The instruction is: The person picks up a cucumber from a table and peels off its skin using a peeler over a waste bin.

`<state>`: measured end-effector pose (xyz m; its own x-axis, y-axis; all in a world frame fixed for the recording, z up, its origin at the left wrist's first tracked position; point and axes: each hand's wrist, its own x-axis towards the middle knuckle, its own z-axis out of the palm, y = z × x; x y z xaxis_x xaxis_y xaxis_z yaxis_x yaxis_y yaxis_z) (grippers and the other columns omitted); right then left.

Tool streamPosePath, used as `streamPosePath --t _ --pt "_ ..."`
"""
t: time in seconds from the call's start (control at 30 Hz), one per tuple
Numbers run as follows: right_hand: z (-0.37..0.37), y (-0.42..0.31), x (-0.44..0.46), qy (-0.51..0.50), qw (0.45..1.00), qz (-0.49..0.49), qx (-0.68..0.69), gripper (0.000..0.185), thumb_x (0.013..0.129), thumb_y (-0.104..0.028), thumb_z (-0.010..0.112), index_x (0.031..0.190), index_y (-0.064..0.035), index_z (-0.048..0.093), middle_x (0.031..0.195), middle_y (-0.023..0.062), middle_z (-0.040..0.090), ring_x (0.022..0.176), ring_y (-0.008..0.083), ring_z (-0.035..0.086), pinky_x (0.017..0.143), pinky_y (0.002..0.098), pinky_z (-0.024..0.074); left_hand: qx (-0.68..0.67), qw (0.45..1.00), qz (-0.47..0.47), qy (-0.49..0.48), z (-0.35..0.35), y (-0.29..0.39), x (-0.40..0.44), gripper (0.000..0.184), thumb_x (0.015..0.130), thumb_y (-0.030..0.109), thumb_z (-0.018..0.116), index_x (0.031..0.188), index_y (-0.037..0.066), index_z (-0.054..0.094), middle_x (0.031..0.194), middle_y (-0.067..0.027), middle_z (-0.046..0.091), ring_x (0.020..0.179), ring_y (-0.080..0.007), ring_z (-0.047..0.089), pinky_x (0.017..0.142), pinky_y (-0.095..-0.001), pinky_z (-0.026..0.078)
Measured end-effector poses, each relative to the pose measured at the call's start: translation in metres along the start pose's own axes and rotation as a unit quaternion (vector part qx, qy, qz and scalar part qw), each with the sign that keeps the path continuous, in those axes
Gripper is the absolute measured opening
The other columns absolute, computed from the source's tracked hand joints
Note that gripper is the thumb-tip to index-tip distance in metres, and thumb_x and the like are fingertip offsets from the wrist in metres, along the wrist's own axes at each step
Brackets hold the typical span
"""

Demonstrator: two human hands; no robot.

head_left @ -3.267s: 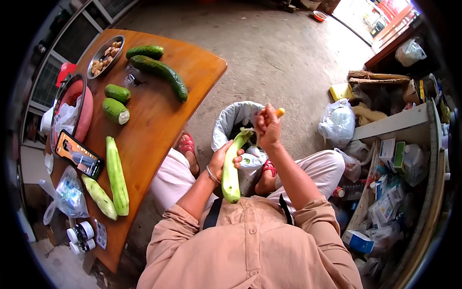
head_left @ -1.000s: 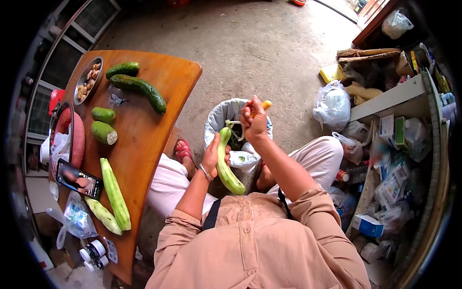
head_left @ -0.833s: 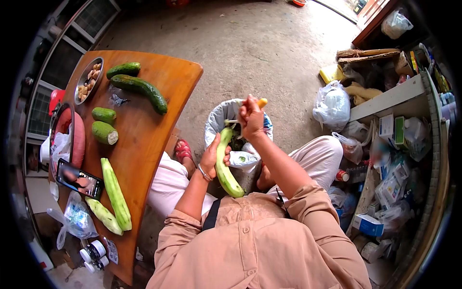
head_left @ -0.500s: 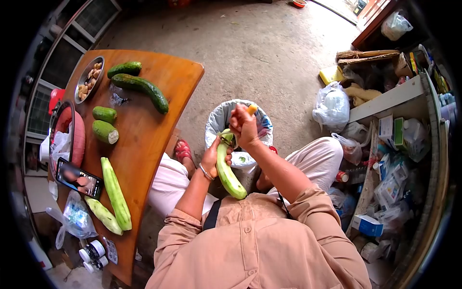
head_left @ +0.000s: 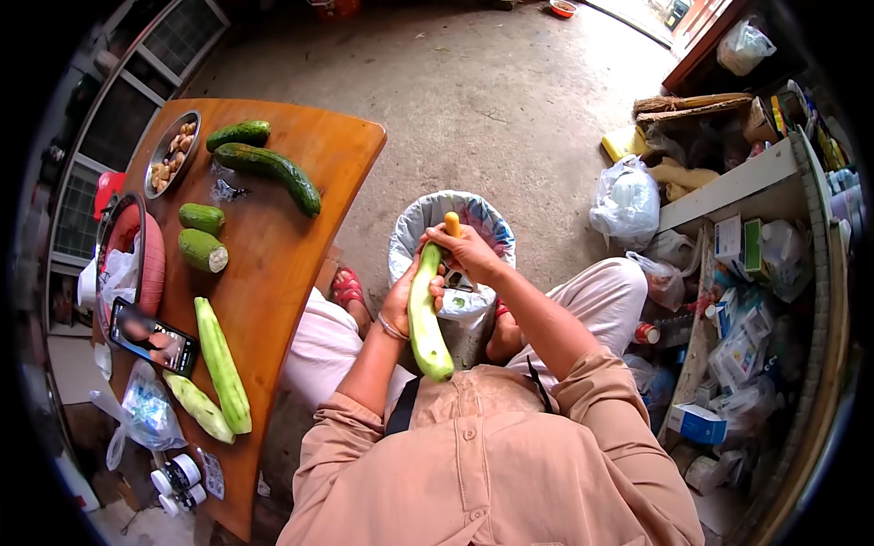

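A long, mostly pale green peeled gourd (head_left: 426, 318) is held lengthwise over my lap, its far end above a lined bin (head_left: 410, 223). My left hand (head_left: 401, 296) wraps round its middle. My right hand (head_left: 471, 254) is closed on a tool with a yellow-orange handle (head_left: 452, 224), close to the gourd's far end; the tool's working part is hidden. On the wooden table (head_left: 282, 264) lie two peeled gourds (head_left: 221, 364), two short green pieces (head_left: 202, 250) and two dark green unpeeled ones (head_left: 273, 171).
A metal bowl of brown pieces (head_left: 188, 130), a phone (head_left: 153, 337), a plastic bag (head_left: 146, 408) and white-lidded jars (head_left: 177, 473) are on the table. Right of my legs stand a white bag (head_left: 626, 204) and an open cabinet (head_left: 742, 187) full of boxes and bags.
My right hand has come down and nearer to my left hand, with the yellow handle now more upright. The gourd has turned a little and its near end has shifted left.
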<state>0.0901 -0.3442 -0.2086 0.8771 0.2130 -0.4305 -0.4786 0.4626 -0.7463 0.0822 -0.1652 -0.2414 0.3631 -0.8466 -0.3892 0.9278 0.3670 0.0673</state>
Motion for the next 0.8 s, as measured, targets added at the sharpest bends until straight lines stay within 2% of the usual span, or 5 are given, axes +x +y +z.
streamPosePath --t 0.37,0.43,0.5,0.6,0.8 --pt "-0.003 0.007 0.013 0.148 0.887 -0.09 -0.429 0.033 0.084 -0.035 0.069 0.075 -0.0037 0.064 0.067 0.0012 0.062 0.055 0.012 0.054 0.053 0.0332 0.0435 0.297 0.942 0.1 0.119 0.023 -0.019 -0.011 0.039 0.098 0.043 0.044 0.12 0.011 0.049 0.085 -0.0038 0.053 0.066 -0.0117 0.057 0.048 -0.0253 0.051" --pt "0.007 0.003 0.006 0.185 0.956 -0.11 -0.2 0.032 0.086 -0.036 0.067 0.077 -0.0054 0.065 0.068 0.0011 0.062 0.054 0.0121 0.053 0.051 0.0304 0.042 0.245 0.958 0.09 0.118 0.026 -0.017 -0.012 0.04 0.098 0.043 0.042 0.124 0.013 0.047 0.082 -0.0028 0.05 0.061 -0.01 0.052 0.046 -0.0241 0.048" --pt "0.004 -0.007 0.006 0.266 0.931 -0.241 -0.069 0.027 0.092 -0.031 0.06 0.082 -0.0059 0.063 0.065 0.0006 0.059 0.047 0.006 0.046 0.042 0.0217 0.0331 0.15 0.985 0.062 0.066 0.025 -0.011 -0.015 0.041 0.099 0.044 0.04 0.127 0.015 0.046 0.081 -0.0026 0.048 0.058 -0.0096 0.048 0.048 -0.0228 0.046" --pt "-0.001 -0.031 -0.006 0.192 0.929 -0.282 0.143 0.024 0.094 -0.028 0.056 0.081 -0.0075 0.06 0.059 0.0006 0.054 0.038 0.0025 0.032 0.034 0.019 0.0234 0.122 0.989 0.038 0.08 0.011 -0.01 -0.013 0.032 0.097 0.043 0.047 0.112 0.015 0.048 0.08 -0.0044 0.052 0.054 -0.0127 0.05 0.046 -0.0277 0.047" --pt "0.01 -0.024 -0.002 0.069 0.965 -0.194 0.163 0.024 0.094 -0.03 0.055 0.083 -0.0083 0.055 0.056 0.0002 0.05 0.036 0.0038 0.031 0.032 0.0185 0.0226 0.155 0.984 0.004 0.089 0.015 -0.017 -0.01 0.036 0.099 0.043 0.04 0.122 0.017 0.047 0.081 -0.0029 0.049 0.055 -0.0099 0.047 0.046 -0.023 0.044"
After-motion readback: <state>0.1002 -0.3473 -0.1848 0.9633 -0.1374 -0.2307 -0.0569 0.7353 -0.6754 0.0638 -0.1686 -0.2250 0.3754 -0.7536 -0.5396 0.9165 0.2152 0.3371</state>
